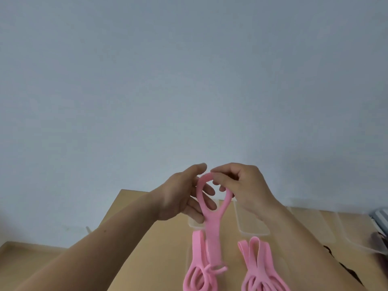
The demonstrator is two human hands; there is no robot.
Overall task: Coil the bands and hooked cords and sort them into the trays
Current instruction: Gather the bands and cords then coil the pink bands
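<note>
Both hands hold up a pink band. The right hand pinches its top loop; the left hand is open behind it.

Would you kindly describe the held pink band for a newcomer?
Above the wooden table, the right hand pinches the pink band beside the left hand. It alone hangs lifted, its top an open loop; the other pink bundles lie on the table.

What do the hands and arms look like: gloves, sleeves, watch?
The left hand and right hand wear no gloves and no rings that show. Both forearms are uncovered to the frame edge, with no sleeves, watch or wristband in view. A small dark spot sits on the left forearm.
</note>
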